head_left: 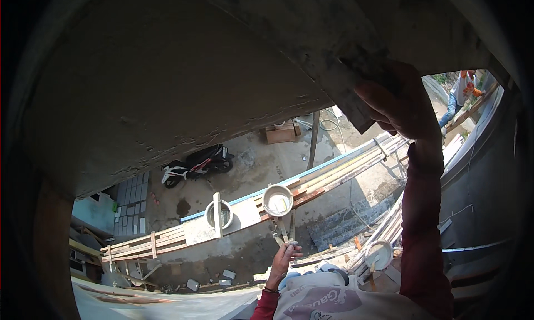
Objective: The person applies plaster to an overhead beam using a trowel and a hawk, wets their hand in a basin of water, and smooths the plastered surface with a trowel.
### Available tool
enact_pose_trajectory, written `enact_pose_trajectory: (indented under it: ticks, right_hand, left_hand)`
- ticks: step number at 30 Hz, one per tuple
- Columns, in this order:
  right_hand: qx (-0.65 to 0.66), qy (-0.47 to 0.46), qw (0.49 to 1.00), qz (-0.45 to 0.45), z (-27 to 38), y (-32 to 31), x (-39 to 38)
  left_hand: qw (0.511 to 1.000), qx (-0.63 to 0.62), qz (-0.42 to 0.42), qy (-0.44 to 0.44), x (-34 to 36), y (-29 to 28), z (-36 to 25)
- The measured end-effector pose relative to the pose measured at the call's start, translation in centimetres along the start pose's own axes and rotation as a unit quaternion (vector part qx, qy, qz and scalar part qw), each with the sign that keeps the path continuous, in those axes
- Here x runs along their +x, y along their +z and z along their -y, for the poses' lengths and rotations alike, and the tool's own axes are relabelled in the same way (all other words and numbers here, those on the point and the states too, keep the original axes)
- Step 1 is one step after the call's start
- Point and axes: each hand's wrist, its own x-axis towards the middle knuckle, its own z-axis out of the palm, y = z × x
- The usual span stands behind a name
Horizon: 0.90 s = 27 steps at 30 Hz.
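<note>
So the main thing here is the plastering float, a flat grey board pressed up flat against the underside of a concrete overhang, way up in the top half of the view. The right hand is wrapped around its near edge from below, fingers curled tight on it, arm in a red sleeve reaching straight up. As far as progress goes, my read is that the skim coat is mostly on but not finished: the big grey surface left of the float looks covered, yet it's rough and blotchy with ridges and a few drag lines, so smoothing seems to be what's left. Can't tell how the bit under the float itself looks, it's hidden. The left hand hangs down low by the waist, fingers loosely spread, holding nothing, hovering just above the scaffold planks without clearly touching anything. Close by there's a round white bucket sitting on the planks, looks like it has some pale mix in it, plus a second round tub further left and another white bucket off to the lower right. Far down on the ground there's a parked motorbike, a stack of grey blocks, and another person working on the far right edge.
</note>
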Motion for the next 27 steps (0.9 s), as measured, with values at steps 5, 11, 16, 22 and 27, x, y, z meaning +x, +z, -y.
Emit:
enact_pose_trajectory:
  ticks: [5,11,16,22,27]
  right_hand:
    - [0.029,0.071,0.994,-0.079,-2.8,-4.2,-0.3]
    - [0.217,0.101,0.953,-0.186,-1.2,7.0,-8.2]
    - [0.129,-0.272,0.950,-0.079,3.7,20.7,-4.9]
    - [0.203,-0.196,0.954,-0.099,7.9,24.4,-1.3]
    - [0.190,-0.176,0.946,-0.194,2.7,17.3,-2.3]
  left_hand:
    - [0.999,0.036,-0.031,-0.006,-0.9,-2.0,-0.3]
    - [0.998,0.012,-0.061,-0.029,-1.7,-3.2,-1.1]
    - [0.996,0.087,-0.015,-0.025,0.3,-1.9,0.0]
    - [0.994,0.099,-0.055,-0.008,-0.2,-2.7,0.1]
    - [0.995,0.064,-0.065,-0.027,-0.8,-3.8,-1.2]
